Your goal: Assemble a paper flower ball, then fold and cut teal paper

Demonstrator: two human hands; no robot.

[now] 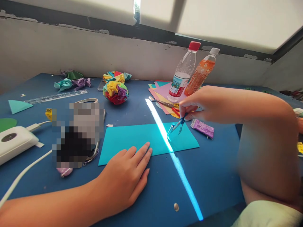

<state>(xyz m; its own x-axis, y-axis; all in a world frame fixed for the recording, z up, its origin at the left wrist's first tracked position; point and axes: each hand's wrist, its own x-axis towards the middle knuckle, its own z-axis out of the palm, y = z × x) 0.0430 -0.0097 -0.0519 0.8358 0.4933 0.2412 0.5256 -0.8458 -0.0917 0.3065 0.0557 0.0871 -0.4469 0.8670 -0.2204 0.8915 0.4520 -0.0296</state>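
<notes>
From the head view, the teal paper sheet [142,138] lies flat on the blue table [208,176]. The left hand [125,176] rests open, fingers flat on the sheet's near edge. The right hand [196,105] pinches a blue compass [176,126], its tips standing on the sheet's right part. Beyond the sheet stand two bottles [183,74].

Open blue tabletop [208,176] is lying along the near edge, crossed only by a sun stripe, with a small coin-like piece [176,206] sitting there. Two bottles [189,72], stacked coloured paper [163,91] and scissors [163,103] are crowding the far edge. A power bank [14,142] with cables is blocking the left edge.
</notes>
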